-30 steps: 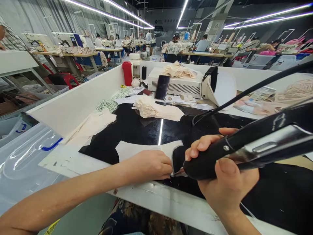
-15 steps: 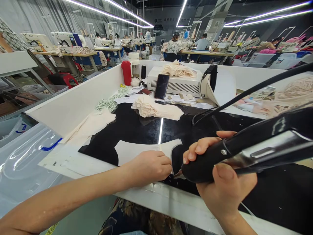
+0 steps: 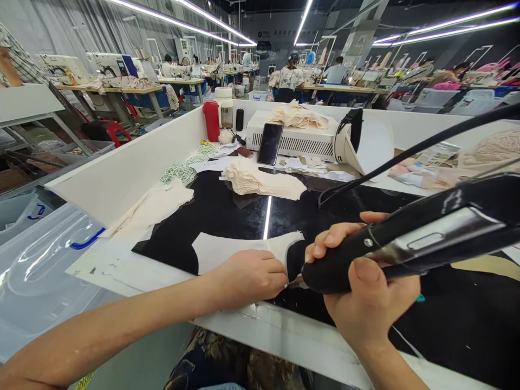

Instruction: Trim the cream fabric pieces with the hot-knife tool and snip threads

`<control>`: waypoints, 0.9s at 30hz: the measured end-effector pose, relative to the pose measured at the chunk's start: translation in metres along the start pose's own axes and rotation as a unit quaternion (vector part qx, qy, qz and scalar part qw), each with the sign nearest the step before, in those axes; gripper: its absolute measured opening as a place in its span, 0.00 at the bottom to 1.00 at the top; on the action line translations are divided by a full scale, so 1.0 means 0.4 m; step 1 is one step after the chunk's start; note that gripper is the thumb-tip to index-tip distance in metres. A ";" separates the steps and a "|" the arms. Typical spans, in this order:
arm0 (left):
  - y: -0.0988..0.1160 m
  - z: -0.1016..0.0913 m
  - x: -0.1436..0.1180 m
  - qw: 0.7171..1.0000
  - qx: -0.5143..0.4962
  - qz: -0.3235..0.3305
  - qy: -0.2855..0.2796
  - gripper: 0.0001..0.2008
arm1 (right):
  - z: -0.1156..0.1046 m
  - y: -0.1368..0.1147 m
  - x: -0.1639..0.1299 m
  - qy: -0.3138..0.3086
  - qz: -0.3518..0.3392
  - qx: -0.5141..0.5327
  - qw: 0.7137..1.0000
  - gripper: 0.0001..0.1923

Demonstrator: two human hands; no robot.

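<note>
A pale, curved-edged fabric piece [image 3: 221,249] lies on the black work surface in front of me. My left hand [image 3: 254,276] is closed over its near right part, fingers pinched at the edge. In my right hand [image 3: 365,292] is a thick black corded hand tool [image 3: 341,268] with a long silver lever along its side. The tool points left, and its narrow metal tip sits close to my left fingertips at the fabric's edge. Exactly what the tip touches is hidden by the hand and the tool.
A stack of cream fabric pieces [image 3: 260,181] lies farther back; more cream pieces [image 3: 156,203] lie at left beside green-white cord [image 3: 179,172]. A phone [image 3: 270,143] leans on a white vented box [image 3: 294,138]. The tool's black cable [image 3: 406,162] crosses the right side. White side boards [image 3: 134,157] edge the table.
The right hand and the tool's rear end have shifted slightly, with the tool tilting a little lower. My left hand stays at the same fabric edge.
</note>
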State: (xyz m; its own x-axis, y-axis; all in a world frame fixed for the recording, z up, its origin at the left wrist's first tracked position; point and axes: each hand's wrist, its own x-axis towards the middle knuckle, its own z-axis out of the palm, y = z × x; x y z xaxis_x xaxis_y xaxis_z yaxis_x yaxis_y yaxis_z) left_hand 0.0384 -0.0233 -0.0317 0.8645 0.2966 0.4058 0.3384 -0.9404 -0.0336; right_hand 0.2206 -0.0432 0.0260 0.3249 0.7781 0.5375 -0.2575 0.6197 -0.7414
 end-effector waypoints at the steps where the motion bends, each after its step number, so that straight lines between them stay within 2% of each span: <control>1: 0.000 0.000 0.000 1.000 -0.002 0.000 0.001 0.12 | -0.001 -0.001 0.000 -0.001 0.000 0.000 1.000 0.27; 14: -0.001 0.003 -0.004 1.000 -0.020 -0.005 -0.004 0.14 | -0.006 0.001 -0.004 -0.010 -0.006 -0.010 1.000 0.26; 21: -0.005 -0.007 -0.007 0.994 -0.061 -0.086 -0.012 0.09 | -0.009 0.002 -0.007 -0.009 0.000 -0.009 1.000 0.27; 27: -0.011 -0.004 0.008 0.994 -0.036 -0.100 -0.034 0.08 | -0.008 -0.002 -0.007 -0.011 -0.003 -0.015 1.000 0.26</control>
State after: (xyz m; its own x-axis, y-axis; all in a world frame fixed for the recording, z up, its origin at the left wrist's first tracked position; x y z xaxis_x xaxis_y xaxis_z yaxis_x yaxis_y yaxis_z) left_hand 0.0390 -0.0184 -0.0287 0.8061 0.4875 0.3354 0.4810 -0.8700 0.1085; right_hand 0.2229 -0.0461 0.0237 0.3060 0.7762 0.5513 -0.2272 0.6219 -0.7494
